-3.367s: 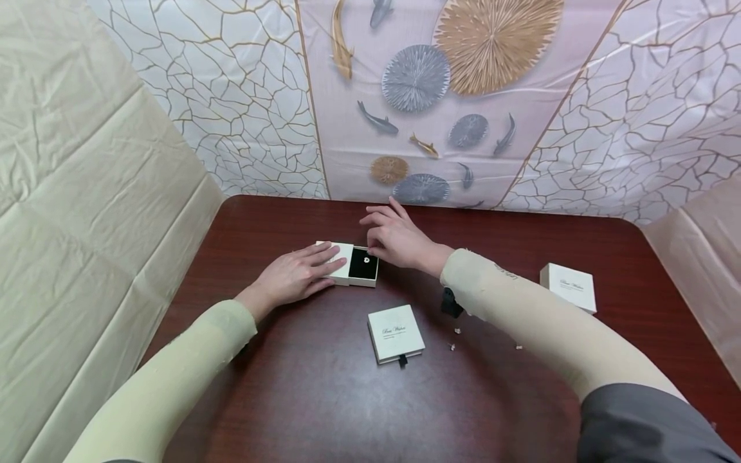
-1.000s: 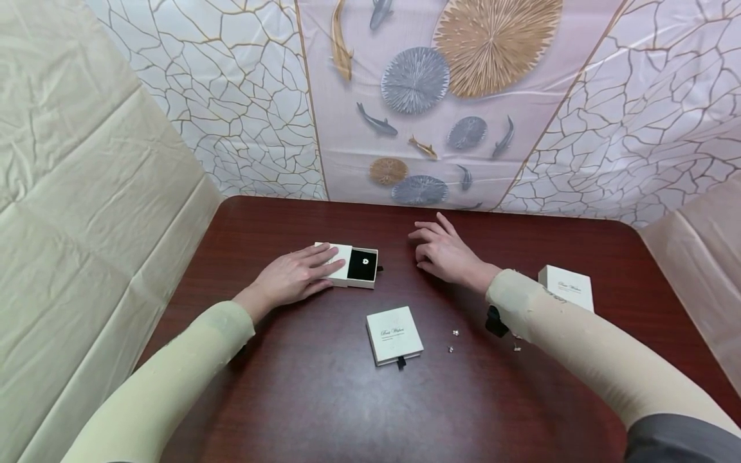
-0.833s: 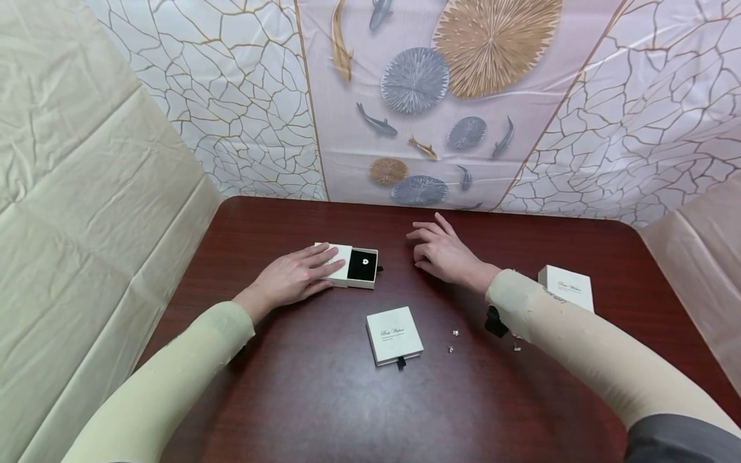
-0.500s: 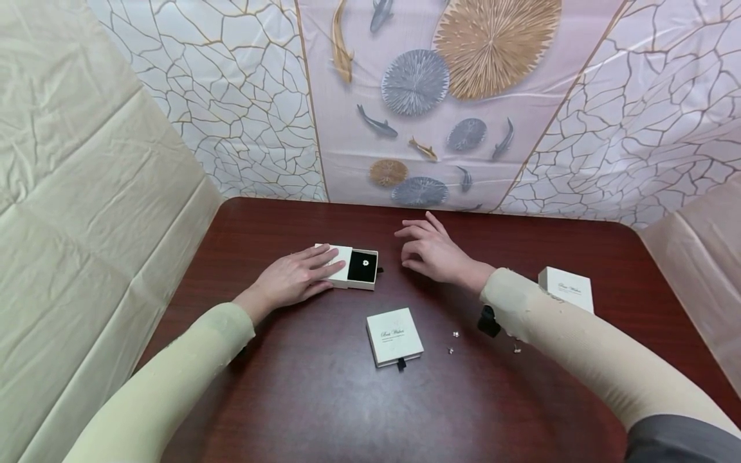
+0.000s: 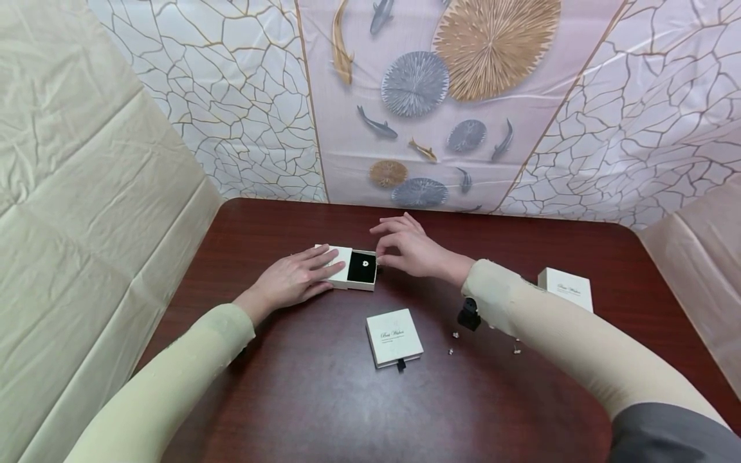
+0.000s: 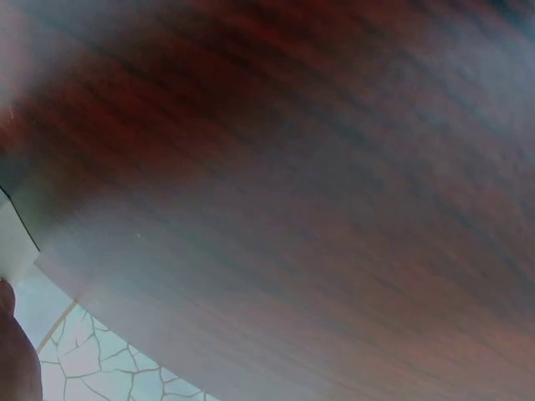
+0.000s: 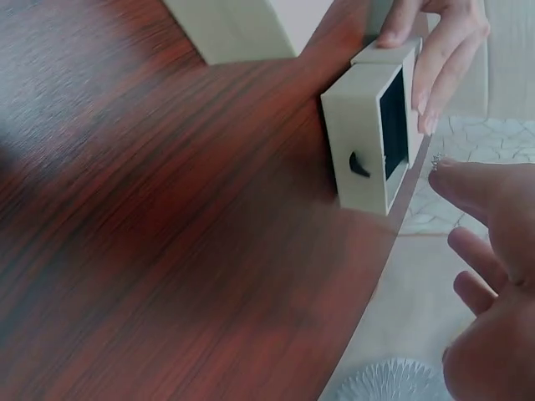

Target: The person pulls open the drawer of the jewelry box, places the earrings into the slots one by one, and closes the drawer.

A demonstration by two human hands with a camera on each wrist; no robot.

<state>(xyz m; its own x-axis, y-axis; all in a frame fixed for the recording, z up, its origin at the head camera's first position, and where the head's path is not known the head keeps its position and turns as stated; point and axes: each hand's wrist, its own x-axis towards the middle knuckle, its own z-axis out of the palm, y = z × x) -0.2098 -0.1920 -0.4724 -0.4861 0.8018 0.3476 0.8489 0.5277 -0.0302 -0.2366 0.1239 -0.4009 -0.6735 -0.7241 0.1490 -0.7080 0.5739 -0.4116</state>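
"Hands first: how do we find them?"

"Apart from each other. We see the left hand (image 5: 287,273) left of centre, its fingers straight over a box, and the right hand (image 5: 418,251) right of centre, thumb and finger pinching a tiny stud (image 7: 436,160)."

"What's largest around them?"

"We have a patterned cloth (image 5: 243,96) across the top of the frame, then a dark red-brown table (image 5: 278,399) over the middle and bottom."

"Which containers do we count?"

"Three white ones. A closed box (image 5: 393,339) lies below centre, a black ribbon tab (image 5: 401,366) at its lower edge; another white box (image 5: 570,289) sits at the right, partly behind the right forearm (image 5: 550,334). We can't see inside either."

"And the third?"

"Our half-open box (image 5: 343,253) is at mid-frame, under the left hand, its drawer (image 5: 361,287) standing part-way out to the right. We see black lining (image 5: 357,275) inside, with one flower-shaped stud (image 5: 365,263) on it, toward the upper right."

"Where do we place the pinched stud?"

"At the right fingertips, beside the drawer's open top in the right wrist view, apart from the lining."

"Anything else that small?"

"Loose studs (image 5: 455,334) on the table: we see two near each other, lower right of centre, and at least one farther right."
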